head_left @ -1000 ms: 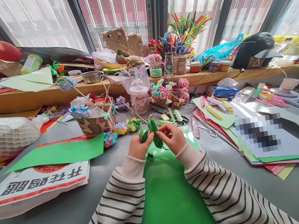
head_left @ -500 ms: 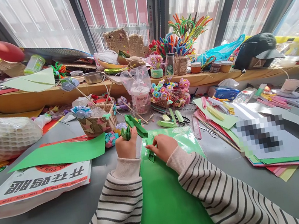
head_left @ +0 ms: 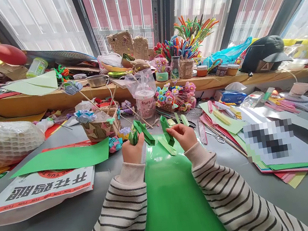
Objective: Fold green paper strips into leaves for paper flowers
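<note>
My left hand (head_left: pixel 132 151) is closed around a bundle of folded green paper pieces (head_left: pixel 133 137). One longer folded green paper strip (head_left: pixel 144 133) sticks out past its thumb to the right. Pinched between the fingertips of my right hand (head_left: pixel 185 135) is another folded green paper strip (head_left: pixel 166 130), held upright and apart from the left one. Both hands are above the far end of a glossy green sheet (head_left: pixel 180 201). A light green folded strip (head_left: pixel 166 147) lies on that sheet between them.
Scissors (head_left: pixel 219 138) and a stack of coloured paper (head_left: pixel 294 163) lie at the right. Left of my hands are a green paper sheet (head_left: pixel 61 158) on a printed bag (head_left: pixel 45 189) and a basket (head_left: pixel 101 128). A lidded drink cup (head_left: pixel 145 103) stands ahead.
My right hand has risen from the green sheet and moved right, now holding a folded green strip upright. My left hand has shifted slightly right, still gripping its folded paper.
</note>
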